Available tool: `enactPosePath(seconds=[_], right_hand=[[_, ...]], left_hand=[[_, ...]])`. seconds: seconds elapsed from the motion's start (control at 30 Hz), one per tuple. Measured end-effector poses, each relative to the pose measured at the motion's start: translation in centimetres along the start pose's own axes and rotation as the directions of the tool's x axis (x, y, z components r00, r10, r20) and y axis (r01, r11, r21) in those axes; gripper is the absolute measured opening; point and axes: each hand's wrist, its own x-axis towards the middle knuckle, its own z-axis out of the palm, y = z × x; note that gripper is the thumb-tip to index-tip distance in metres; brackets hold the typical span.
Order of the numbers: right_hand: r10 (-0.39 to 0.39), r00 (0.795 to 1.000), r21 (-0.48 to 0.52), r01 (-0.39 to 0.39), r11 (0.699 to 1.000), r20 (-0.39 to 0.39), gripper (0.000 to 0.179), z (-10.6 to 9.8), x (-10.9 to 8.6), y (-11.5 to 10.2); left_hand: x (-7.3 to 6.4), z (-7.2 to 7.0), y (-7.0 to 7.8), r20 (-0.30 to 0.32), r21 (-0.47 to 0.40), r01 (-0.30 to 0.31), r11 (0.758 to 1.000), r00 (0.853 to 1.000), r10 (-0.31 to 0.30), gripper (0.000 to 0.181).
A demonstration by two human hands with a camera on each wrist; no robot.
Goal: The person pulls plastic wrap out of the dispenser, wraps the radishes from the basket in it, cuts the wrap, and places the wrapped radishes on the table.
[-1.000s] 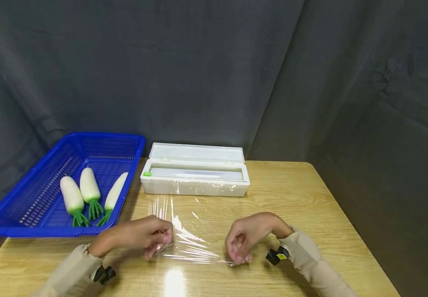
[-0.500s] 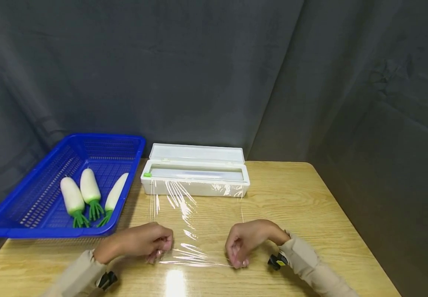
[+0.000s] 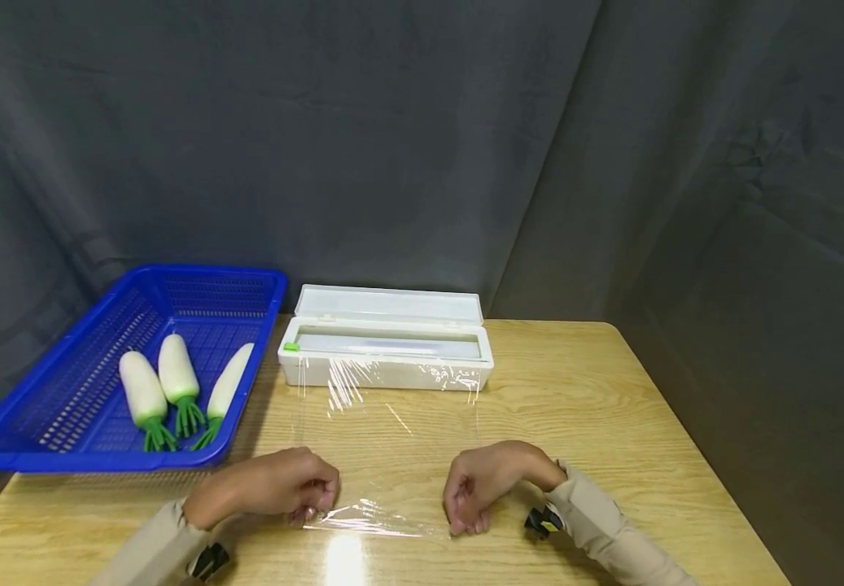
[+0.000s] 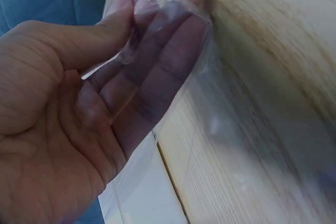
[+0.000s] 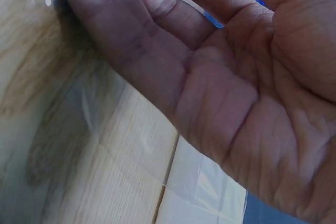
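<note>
Your left hand [image 3: 280,488] and right hand [image 3: 486,488] pinch the film [image 3: 366,519] in front of the box [image 3: 387,326]. The basket [image 3: 110,462] stands left of the box.

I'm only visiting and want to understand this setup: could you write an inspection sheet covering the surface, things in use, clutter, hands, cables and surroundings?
Surface: wooden table, shiny toward the near side.
Things in use: clear plastic wrap reaches from the white box to both hands; the box's lid is open.
Clutter: blue basket on the left, holding three white radishes.
Hands: left hand and right hand each pinch the plastic wrap's near edge.
Cables: nothing seen.
Surroundings: dark curtain behind the table.
</note>
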Motion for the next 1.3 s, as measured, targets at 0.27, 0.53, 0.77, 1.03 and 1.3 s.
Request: enactPosePath(seconds=[0.27,0.53,0.77,1.03,1.3], right_hand=[[0.033,0.999,0.01,-0.033,0.999,-0.01,0.02,0.1,-0.2,-0.1],[0.043,0.999,0.042,-0.044,0.998,0.004,0.014,0.0,-0.3,0.0],[0.0,1.0,0.047,0.0,0.999,-0.007,0.009,-0.2,-0.6,0.5],[-0.13,0.99,0.037,0.132,0.991,-0.064,0.012,-0.8,-0.9,0.8],[-0.248,0.929,-0.082,0.235,0.969,-0.274,0.014,-1.3,-1.0,0.7]], left_hand=[[0.0,0.1,0.2,0.019,0.04,0.036,0.999,0.999,-0.037,0.016],[0.0,0.3,0.6,0.045,0.085,0.019,0.996,0.999,-0.023,0.014],[-0.3,0.3,0.7,0.056,0.079,-0.006,0.997,0.998,0.002,0.014],[-0.1,0.2,0.6,-0.008,0.055,0.002,0.998,1.0,-0.002,0.015],[0.1,0.1,0.0,-0.066,0.105,-0.073,0.992,0.995,0.08,0.018]])
